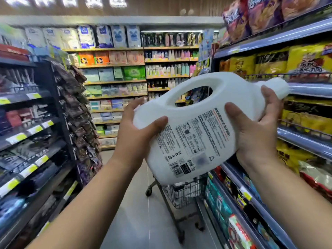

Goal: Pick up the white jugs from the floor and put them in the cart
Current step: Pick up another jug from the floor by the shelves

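The white detergent jug is held on its side above the wire cart; the left hand cups its base and the right hand its neck end, each grip closed on smooth plastic; it could slip, or clip the cart rim beside the right-hand shelves; the aisle floor to the left is open.

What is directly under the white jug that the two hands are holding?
Below the white jug, held by the left hand and right hand, stands the wire cart on the aisle floor. White items show through its mesh, but the jug covers the cart's upper part.
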The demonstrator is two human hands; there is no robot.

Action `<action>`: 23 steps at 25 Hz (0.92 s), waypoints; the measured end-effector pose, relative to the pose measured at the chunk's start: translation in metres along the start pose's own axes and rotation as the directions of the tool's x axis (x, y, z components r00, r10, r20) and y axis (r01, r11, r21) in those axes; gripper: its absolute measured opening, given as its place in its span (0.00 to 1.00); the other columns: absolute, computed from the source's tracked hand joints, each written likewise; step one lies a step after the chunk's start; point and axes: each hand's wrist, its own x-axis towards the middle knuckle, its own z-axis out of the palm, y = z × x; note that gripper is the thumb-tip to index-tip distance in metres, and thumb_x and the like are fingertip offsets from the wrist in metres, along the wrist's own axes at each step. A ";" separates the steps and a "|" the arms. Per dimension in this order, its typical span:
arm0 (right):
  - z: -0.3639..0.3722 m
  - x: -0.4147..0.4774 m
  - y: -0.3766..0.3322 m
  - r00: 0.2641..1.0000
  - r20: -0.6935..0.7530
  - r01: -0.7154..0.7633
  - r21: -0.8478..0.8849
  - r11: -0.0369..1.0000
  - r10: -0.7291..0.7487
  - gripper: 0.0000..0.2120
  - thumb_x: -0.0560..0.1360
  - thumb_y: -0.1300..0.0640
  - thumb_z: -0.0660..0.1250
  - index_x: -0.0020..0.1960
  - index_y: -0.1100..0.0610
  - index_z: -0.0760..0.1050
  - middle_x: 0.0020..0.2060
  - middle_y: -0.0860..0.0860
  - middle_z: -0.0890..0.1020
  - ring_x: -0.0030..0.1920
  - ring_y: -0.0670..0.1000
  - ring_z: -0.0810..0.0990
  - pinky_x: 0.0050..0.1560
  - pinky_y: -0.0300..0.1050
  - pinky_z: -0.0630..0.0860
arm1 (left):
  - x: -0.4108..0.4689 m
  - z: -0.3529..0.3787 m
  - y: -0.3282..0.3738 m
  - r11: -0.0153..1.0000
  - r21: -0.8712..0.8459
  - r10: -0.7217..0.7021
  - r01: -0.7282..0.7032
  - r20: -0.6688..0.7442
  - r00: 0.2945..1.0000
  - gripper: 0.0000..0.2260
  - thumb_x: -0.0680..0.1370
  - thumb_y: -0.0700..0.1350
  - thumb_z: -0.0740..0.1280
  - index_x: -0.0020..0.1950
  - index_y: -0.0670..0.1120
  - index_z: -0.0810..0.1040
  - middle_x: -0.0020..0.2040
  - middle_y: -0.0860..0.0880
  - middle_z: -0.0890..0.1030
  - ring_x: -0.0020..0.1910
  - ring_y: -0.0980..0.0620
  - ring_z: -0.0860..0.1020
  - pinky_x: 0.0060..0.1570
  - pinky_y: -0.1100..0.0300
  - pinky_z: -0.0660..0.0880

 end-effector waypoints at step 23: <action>0.116 0.285 0.554 0.940 -0.131 -0.331 -0.129 0.935 0.315 0.35 0.62 0.50 0.79 0.63 0.36 0.68 0.61 0.48 0.76 0.58 0.50 0.79 0.58 0.58 0.78 | 0.433 -0.012 -0.452 0.932 0.036 -0.357 0.360 -0.074 0.931 0.30 0.63 0.43 0.80 0.62 0.59 0.74 0.59 0.49 0.75 0.54 0.40 0.81 0.48 0.40 0.82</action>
